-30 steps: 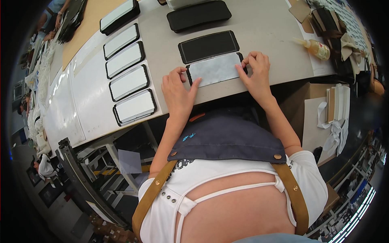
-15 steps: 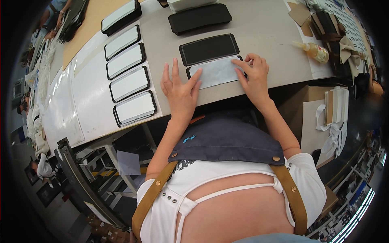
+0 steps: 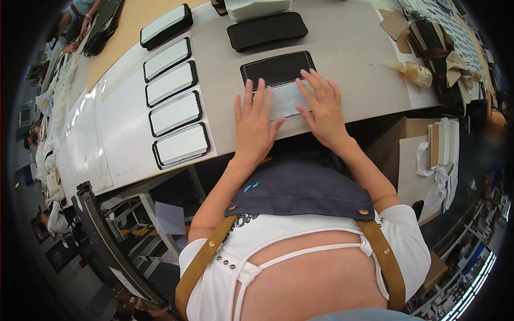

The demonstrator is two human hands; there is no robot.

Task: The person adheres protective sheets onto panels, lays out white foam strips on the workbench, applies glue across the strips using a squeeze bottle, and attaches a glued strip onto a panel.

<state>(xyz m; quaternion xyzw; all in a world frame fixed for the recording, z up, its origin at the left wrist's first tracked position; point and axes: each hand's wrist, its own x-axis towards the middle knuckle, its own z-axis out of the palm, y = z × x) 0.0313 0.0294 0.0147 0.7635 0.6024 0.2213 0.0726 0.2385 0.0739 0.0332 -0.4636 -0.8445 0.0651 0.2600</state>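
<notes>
- Along the near edge of the grey tabletop [image 3: 358, 59] lies a pale silvery rectangular sheet [image 3: 286, 101], beside a flat black rectangular panel [image 3: 278, 66].
- Left grip [image 3: 255, 122] and right grip [image 3: 326, 111]: fingers apart, clamping nothing.
- Flat, even pressure probably avoids creases.

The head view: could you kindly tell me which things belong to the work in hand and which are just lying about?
Likely in the work:
pale panel under left hand and right hand
black panel beyond it
white-topped pieces at left

Seemingly lying about:
amber bottle at right
cardboard box at right
</notes>
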